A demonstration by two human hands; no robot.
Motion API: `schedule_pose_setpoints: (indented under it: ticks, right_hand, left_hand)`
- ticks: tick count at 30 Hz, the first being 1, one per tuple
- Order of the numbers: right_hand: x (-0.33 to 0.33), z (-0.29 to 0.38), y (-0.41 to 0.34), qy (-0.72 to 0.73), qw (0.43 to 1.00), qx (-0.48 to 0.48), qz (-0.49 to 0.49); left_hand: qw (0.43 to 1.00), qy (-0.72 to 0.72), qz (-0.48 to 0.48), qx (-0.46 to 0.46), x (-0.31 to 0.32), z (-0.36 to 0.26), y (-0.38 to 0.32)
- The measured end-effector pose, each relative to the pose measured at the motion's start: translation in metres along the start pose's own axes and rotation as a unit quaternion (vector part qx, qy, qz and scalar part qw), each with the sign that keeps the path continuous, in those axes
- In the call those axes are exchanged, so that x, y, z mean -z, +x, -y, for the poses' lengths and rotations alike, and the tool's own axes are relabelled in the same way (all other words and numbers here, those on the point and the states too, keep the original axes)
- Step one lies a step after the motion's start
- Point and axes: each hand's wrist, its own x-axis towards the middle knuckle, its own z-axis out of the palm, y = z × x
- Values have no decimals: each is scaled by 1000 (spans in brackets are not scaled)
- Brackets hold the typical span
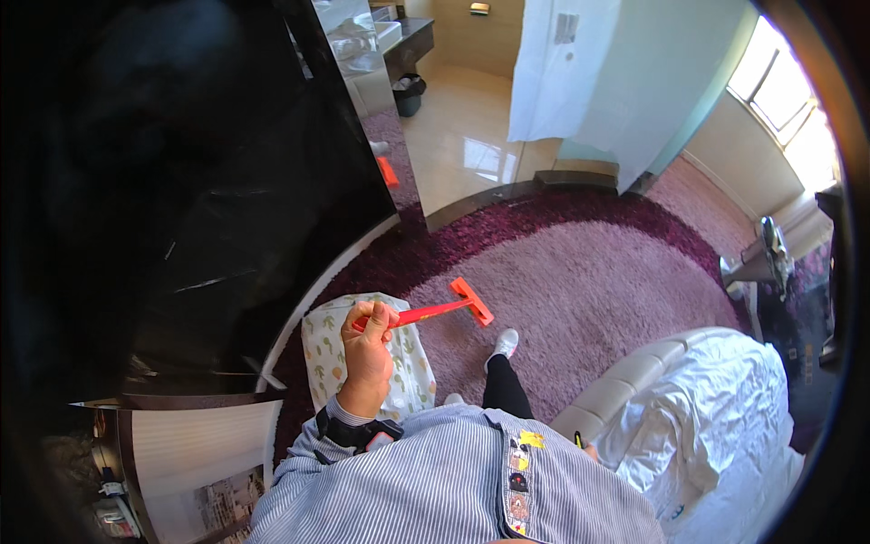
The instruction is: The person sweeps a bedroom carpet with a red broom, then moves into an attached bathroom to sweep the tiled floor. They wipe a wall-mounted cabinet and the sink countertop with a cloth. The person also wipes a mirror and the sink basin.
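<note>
My left hand [367, 340] grips the end of a red T-shaped tool [438, 311], which looks like a scraper. Its orange-red head points away to the right, above the pale carpet. Below and behind this hand, a white fabric piece with a plant print [326, 347] lies on the carpet's dark edge; whether it is a bag cannot be told. Only a small part of my right hand [591, 451] shows past the striped shirt, beside the bed. A black and yellow-green object [578, 438] is next to it, and the grip is hidden.
A round purple carpet [584, 279] spreads ahead, with my white shoe [504, 342] on it. White bedding [707, 415] covers a padded bed [612, 387] at right. A glossy black panel [204, 204] rises at left. Beyond the doorway stand a bin [408, 104] and a white curtain [557, 75].
</note>
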Motion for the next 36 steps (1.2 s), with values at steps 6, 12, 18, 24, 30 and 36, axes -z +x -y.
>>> schedule_pose_setpoints:
  ticks: [6, 12, 18, 24, 30, 36]
  right_hand:
    - [41, 115, 106, -148, 988, 10, 49]
    - [61, 236, 202, -177, 982, 63, 14]
    - [79, 399, 252, -22, 992, 92, 82]
    - [73, 542, 256, 2, 980, 189, 56]
    - [62, 604, 255, 0, 985, 148, 90]
    - [45, 662, 274, 31, 988, 126, 83]
  left_hand:
    - [998, 7, -52, -27, -36, -1, 77]
    - [995, 48, -74, -56, -95, -5, 144]
    - [991, 34, -91, -87, -124, 4, 207]
    - [993, 63, -38, -90, -143, 22, 300]
    - [998, 22, 15, -53, -158, 34, 395]
    - [989, 108, 76, -73, -177, 43, 468]
